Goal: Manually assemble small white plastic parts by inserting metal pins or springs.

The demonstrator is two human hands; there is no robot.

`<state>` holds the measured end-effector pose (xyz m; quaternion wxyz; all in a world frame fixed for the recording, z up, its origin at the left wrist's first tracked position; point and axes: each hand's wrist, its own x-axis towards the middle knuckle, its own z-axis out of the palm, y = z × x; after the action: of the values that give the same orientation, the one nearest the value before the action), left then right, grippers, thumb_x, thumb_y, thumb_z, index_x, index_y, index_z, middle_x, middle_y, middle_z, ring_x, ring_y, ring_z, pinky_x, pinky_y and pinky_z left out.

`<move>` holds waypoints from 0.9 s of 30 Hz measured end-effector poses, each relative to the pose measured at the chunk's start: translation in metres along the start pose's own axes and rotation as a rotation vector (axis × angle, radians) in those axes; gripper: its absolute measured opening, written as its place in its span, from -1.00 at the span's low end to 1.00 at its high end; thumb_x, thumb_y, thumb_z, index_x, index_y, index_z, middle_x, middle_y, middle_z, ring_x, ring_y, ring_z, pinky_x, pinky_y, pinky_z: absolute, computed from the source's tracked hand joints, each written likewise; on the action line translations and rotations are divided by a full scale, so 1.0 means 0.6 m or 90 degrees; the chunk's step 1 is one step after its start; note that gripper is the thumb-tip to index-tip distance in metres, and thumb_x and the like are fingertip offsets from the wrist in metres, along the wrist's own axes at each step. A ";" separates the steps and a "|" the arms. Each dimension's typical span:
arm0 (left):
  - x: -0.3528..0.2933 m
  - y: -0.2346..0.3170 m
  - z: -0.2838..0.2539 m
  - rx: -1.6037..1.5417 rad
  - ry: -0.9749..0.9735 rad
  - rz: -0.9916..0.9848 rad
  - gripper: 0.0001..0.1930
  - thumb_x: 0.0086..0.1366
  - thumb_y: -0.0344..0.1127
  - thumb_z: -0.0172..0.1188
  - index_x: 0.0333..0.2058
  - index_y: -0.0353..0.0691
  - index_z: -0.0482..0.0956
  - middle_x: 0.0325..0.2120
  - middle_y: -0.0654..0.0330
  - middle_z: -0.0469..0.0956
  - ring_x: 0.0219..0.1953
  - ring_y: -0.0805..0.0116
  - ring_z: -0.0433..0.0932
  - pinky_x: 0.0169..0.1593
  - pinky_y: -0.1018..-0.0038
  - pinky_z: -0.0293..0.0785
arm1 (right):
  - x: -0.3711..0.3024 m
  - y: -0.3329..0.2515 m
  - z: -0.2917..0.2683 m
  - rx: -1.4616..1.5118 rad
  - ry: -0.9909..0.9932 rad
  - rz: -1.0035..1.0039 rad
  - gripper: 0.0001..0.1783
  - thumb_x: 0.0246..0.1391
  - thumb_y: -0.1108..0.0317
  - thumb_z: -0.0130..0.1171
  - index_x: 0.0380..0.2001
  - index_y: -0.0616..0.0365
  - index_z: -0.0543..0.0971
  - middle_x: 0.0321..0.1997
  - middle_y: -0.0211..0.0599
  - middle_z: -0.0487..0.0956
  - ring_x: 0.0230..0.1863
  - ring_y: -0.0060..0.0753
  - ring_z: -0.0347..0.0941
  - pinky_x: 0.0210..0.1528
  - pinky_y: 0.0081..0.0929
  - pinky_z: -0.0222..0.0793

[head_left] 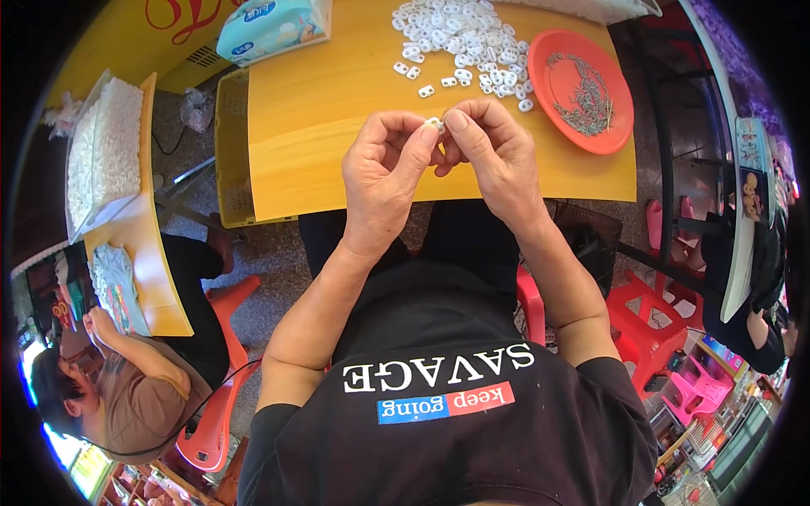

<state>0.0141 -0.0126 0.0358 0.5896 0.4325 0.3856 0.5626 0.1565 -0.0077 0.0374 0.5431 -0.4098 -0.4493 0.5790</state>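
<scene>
Both hands meet above the near half of the yellow table [312,135]. My left hand [384,169] pinches a small white plastic piece [434,123] between thumb and forefinger. From the other side, the thumb and fingers of my right hand [499,160] close on the same spot; whether they grip that piece or something tiny beside it is hidden. Just beyond the hands lies a loose pile of white two-hole plastic pieces [460,38], several strayed toward me. To the right, a round red plate [623,110] holds many thin grey metal bits [591,94], too small to make out.
A blue-and-white tissue pack [274,29] stands at the table's far left. Left of the table are a yellow crate [234,152] and another table with a clear bin of white pieces [108,152]. A person [139,379] sits there. Red stools [645,325] stand at right.
</scene>
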 end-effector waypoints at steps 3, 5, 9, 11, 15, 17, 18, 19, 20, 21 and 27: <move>-0.002 0.005 0.002 -0.011 -0.003 -0.006 -0.88 0.35 -0.42 0.17 -0.23 -0.33 0.46 -0.40 0.23 0.56 -0.39 0.57 0.54 -0.28 0.60 0.53 | -0.001 -0.001 0.001 -0.031 0.001 -0.016 -0.77 0.29 0.32 0.07 -0.27 0.34 0.48 -0.43 -0.34 0.54 -0.45 -0.62 0.51 -0.39 -0.63 0.52; -0.003 0.007 0.002 -0.018 -0.005 -0.013 -0.88 0.35 -0.42 0.17 -0.23 -0.33 0.46 -0.40 0.23 0.56 -0.39 0.57 0.54 -0.28 0.60 0.53 | 0.000 -0.001 0.001 -0.017 -0.001 -0.011 -0.77 0.29 0.32 0.07 -0.27 0.34 0.48 -0.43 -0.34 0.54 -0.45 -0.62 0.50 -0.39 -0.62 0.52; -0.001 0.007 0.001 -0.021 0.002 -0.027 -0.88 0.35 -0.42 0.17 -0.23 -0.33 0.45 -0.39 0.23 0.55 -0.38 0.58 0.53 -0.29 0.59 0.53 | 0.000 0.004 0.000 0.042 0.009 0.000 -0.76 0.29 0.31 0.07 -0.27 0.33 0.48 -0.43 -0.35 0.54 -0.46 -0.62 0.50 -0.40 -0.62 0.51; -0.001 0.005 0.000 -0.028 0.004 -0.030 -0.88 0.35 -0.42 0.16 -0.23 -0.33 0.45 -0.39 0.23 0.55 -0.38 0.58 0.53 -0.29 0.59 0.53 | 0.001 0.006 -0.001 0.051 0.008 0.004 -0.76 0.29 0.31 0.07 -0.27 0.33 0.48 -0.43 -0.35 0.54 -0.46 -0.62 0.49 -0.40 -0.62 0.51; -0.002 -0.001 -0.003 -0.011 -0.008 -0.013 -0.84 0.35 -0.34 0.18 -0.19 -0.28 0.47 -0.37 0.25 0.55 -0.35 0.58 0.52 -0.39 0.68 0.46 | 0.000 0.003 0.000 0.015 -0.003 -0.004 -0.76 0.29 0.30 0.08 -0.27 0.33 0.48 -0.43 -0.35 0.53 -0.46 -0.62 0.49 -0.41 -0.62 0.51; -0.003 -0.001 -0.003 -0.007 -0.009 -0.015 -0.84 0.35 -0.34 0.17 -0.19 -0.28 0.47 -0.37 0.25 0.55 -0.35 0.58 0.52 -0.41 0.68 0.47 | 0.000 0.002 0.000 -0.004 -0.002 -0.004 -0.76 0.29 0.30 0.08 -0.27 0.33 0.48 -0.43 -0.35 0.53 -0.46 -0.62 0.49 -0.41 -0.62 0.50; -0.003 -0.001 -0.003 -0.004 -0.008 -0.019 -0.84 0.35 -0.34 0.17 -0.19 -0.28 0.47 -0.37 0.25 0.55 -0.35 0.58 0.52 -0.45 0.68 0.47 | -0.001 0.001 0.000 -0.023 -0.001 -0.005 -0.76 0.29 0.30 0.09 -0.27 0.33 0.48 -0.43 -0.35 0.53 -0.46 -0.63 0.49 -0.41 -0.62 0.50; -0.003 0.000 -0.003 0.000 -0.008 -0.023 -0.84 0.35 -0.34 0.17 -0.18 -0.28 0.47 -0.37 0.24 0.56 -0.36 0.58 0.52 -0.49 0.69 0.47 | -0.001 0.001 0.000 -0.023 -0.001 -0.005 -0.76 0.29 0.30 0.09 -0.27 0.33 0.48 -0.43 -0.35 0.53 -0.46 -0.63 0.49 -0.41 -0.62 0.50; -0.003 0.001 -0.003 0.000 -0.008 -0.023 -0.84 0.35 -0.34 0.17 -0.18 -0.28 0.47 -0.37 0.24 0.56 -0.36 0.58 0.52 -0.49 0.69 0.47 | 0.000 0.000 -0.001 -0.021 -0.003 0.003 -0.76 0.29 0.30 0.09 -0.27 0.33 0.48 -0.44 -0.35 0.53 -0.46 -0.63 0.49 -0.41 -0.62 0.50; -0.004 0.001 -0.003 -0.008 -0.010 -0.028 -0.84 0.35 -0.33 0.16 -0.18 -0.28 0.47 -0.37 0.24 0.56 -0.37 0.58 0.52 -0.52 0.69 0.47 | 0.000 -0.001 -0.001 -0.020 -0.006 0.011 -0.76 0.29 0.30 0.08 -0.27 0.33 0.48 -0.44 -0.34 0.54 -0.46 -0.63 0.49 -0.41 -0.62 0.49; -0.002 0.006 -0.001 -0.053 0.000 -0.044 -0.89 0.35 -0.42 0.16 -0.23 -0.33 0.45 -0.41 0.23 0.55 -0.39 0.57 0.52 -0.28 0.58 0.52 | 0.002 0.007 -0.003 0.048 -0.005 0.022 -0.75 0.29 0.29 0.08 -0.27 0.33 0.49 -0.45 -0.36 0.55 -0.47 -0.64 0.49 -0.39 -0.63 0.49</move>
<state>0.0124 -0.0138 0.0391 0.6261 0.3942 0.3767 0.5574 0.1572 -0.0065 0.0328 0.5461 -0.3943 -0.4219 0.6068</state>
